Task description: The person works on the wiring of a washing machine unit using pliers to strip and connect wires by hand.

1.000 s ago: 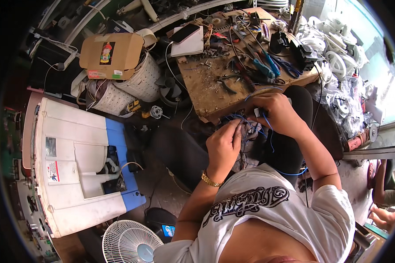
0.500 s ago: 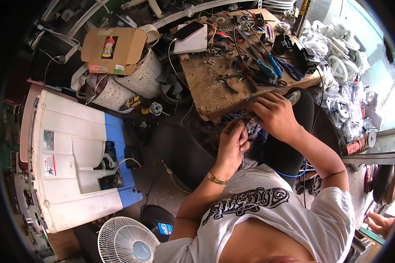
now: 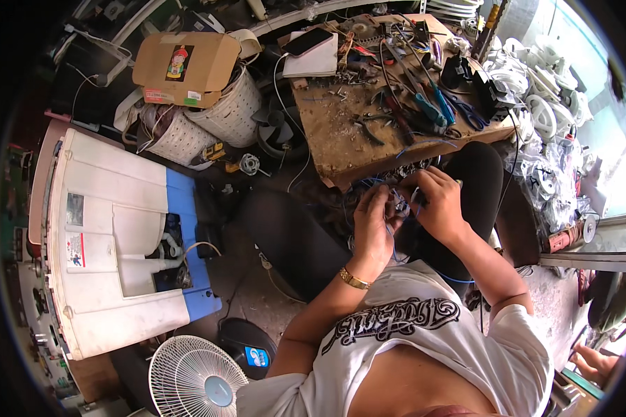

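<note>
Over my lap, at the near edge of the wooden workbench point(image 3: 341, 142), both hands are close together. My left hand point(image 3: 374, 222) has its fingers closed round a small silvery part point(image 3: 399, 203), mostly hidden by the fingers. Blue wire point(image 3: 374, 182) shows beside and behind it. My right hand point(image 3: 438, 201) is bent in a pinch just right of that part; what its fingertips hold is too small to make out. On the bench beyond lie pliers point(image 3: 368, 131), blue-handled tools point(image 3: 431, 110) and scissors point(image 3: 471, 115).
A phone point(image 3: 307, 42) rests on a white box at the bench's far left. Left stand white baskets point(image 3: 233, 111) under a cardboard box point(image 3: 181, 68), and a white-and-blue appliance body point(image 3: 118, 167). A fan point(image 3: 195, 382) is at lower left. White plastic rings point(image 3: 542, 115) are heaped right.
My right hand has come down from the bench edge, nearer my left hand, its fingers now pinched. The silvery part shows more between the hands. The whole view has shifted slightly.
</note>
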`<state>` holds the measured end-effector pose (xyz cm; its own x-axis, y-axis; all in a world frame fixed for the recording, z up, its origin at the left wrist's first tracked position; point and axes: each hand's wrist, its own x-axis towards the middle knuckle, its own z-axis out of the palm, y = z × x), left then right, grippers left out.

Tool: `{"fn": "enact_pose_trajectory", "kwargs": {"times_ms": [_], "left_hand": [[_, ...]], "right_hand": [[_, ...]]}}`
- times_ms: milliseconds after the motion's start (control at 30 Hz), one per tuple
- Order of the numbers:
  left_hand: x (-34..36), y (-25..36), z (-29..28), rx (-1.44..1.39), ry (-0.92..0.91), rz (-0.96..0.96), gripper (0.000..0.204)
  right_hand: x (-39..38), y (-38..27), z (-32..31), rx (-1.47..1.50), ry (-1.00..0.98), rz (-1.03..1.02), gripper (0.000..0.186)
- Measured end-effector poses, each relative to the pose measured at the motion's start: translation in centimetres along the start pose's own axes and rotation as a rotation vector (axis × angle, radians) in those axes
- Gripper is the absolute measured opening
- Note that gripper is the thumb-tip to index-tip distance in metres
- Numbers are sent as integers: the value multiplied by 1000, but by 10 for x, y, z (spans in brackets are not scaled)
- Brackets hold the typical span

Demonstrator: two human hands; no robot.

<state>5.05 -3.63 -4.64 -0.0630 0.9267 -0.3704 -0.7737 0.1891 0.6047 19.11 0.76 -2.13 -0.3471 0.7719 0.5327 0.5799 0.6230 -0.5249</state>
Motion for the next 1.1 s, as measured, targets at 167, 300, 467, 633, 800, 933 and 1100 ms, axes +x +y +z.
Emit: {"fn": "enact_pose_trajectory", "kwargs": {"times_ms": [167,300,467,633,800,933,1100], "left_hand": [[35,30,-21,-202,138,29,16],[62,73,-73,-622,11,75,21],[76,110,-106,-450,6,166,20],[84,97,-66,-289,-253,116,42],[59,16,-73,81,-620,-351,56],[59,15,-90,44,-450,-321,31],[98,13,-105,542,-127,-100,19]], "right_hand": [[6,-2,-25,-121,2,-35,26],[8,16,-57,-220,141,38,18],[18,29,-82,-253,143,42,14],[40,37,-93,-285,167,147,10],[80,78,-106,-411,146,185,13],[85,140,-113,-551,-63,301,26],[55,233,-89,-445,-77,282,26]]}}
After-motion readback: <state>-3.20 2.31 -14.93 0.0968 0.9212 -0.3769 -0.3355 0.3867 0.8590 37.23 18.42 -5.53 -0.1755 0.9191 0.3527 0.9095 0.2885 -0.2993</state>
